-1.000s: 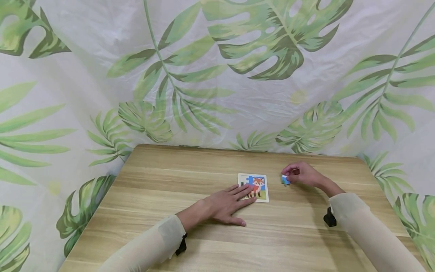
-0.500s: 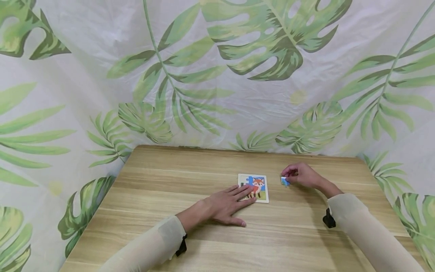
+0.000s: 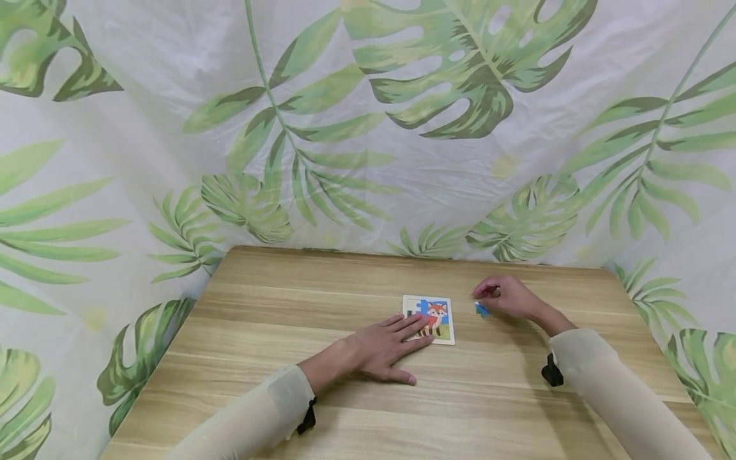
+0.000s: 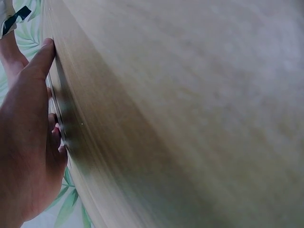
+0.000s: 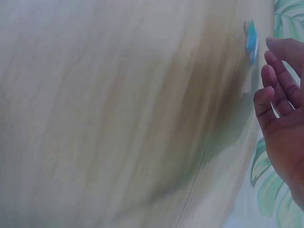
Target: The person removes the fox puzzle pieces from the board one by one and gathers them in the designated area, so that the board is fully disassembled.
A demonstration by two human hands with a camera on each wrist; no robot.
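A square fox jigsaw puzzle (image 3: 439,312) in a white frame lies on the wooden table. Its right side shows an orange fox on blue; an uncovered part at upper left is bare and pale. My left hand (image 3: 381,348) rests flat on it, fingers spread over its lower left and thumb out on the table. A small blue and green jigsaw piece (image 3: 481,309) is to the right of the frame. Just above the piece, my right hand (image 3: 510,297) hovers with loosely bent fingers. In the right wrist view a narrow gap separates the fingertips from the piece (image 5: 251,42).
The wooden table (image 3: 276,294) reaches back to a hanging cloth (image 3: 322,128) printed with green leaves. Black straps with small mounts sit at both wrists.
My right hand has let go of the jigsaw piece, which now lies lower and turned under the fingers. My left hand and the framed puzzle have stayed in place.
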